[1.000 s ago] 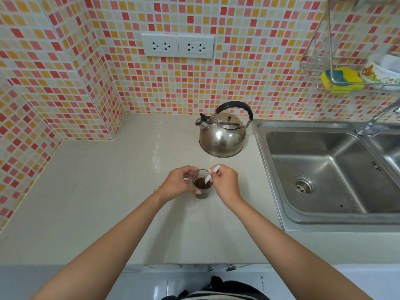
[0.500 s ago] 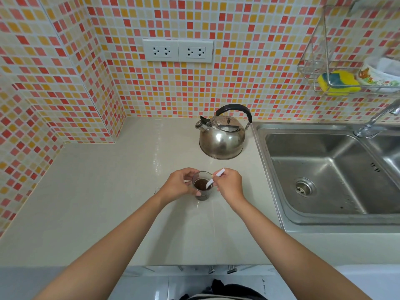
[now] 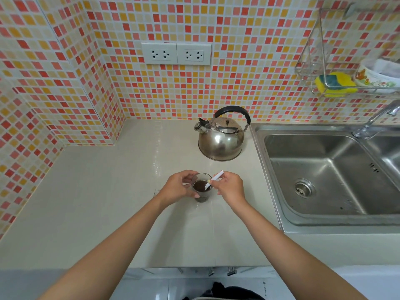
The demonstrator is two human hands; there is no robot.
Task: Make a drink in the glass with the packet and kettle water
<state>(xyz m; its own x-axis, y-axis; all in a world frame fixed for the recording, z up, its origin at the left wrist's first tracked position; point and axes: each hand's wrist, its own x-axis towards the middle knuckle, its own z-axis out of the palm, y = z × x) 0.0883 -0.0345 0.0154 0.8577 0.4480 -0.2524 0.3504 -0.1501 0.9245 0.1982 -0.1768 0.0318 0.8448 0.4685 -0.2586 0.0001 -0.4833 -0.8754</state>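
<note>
A small clear glass (image 3: 202, 190) with dark brown liquid stands on the pale counter (image 3: 108, 202). My left hand (image 3: 177, 187) wraps its left side. My right hand (image 3: 229, 187) pinches a thin white stick packet (image 3: 213, 180), whose lower end dips into the drink at a slant. Behind them, the steel kettle (image 3: 220, 137) with a black handle sits upright near the tiled wall, apart from both hands.
A stainless steel sink (image 3: 324, 174) with a drain lies to the right, its faucet (image 3: 376, 118) at the far right. A wire rack (image 3: 320, 68) on the wall holds a yellow sponge (image 3: 334, 84) and a bowl. Two wall sockets (image 3: 176, 53) sit above the kettle.
The white packet has tilted lower and shifted inside the glass as my right hand moved it around. The left hand stays on the glass. The view shifted slightly.
</note>
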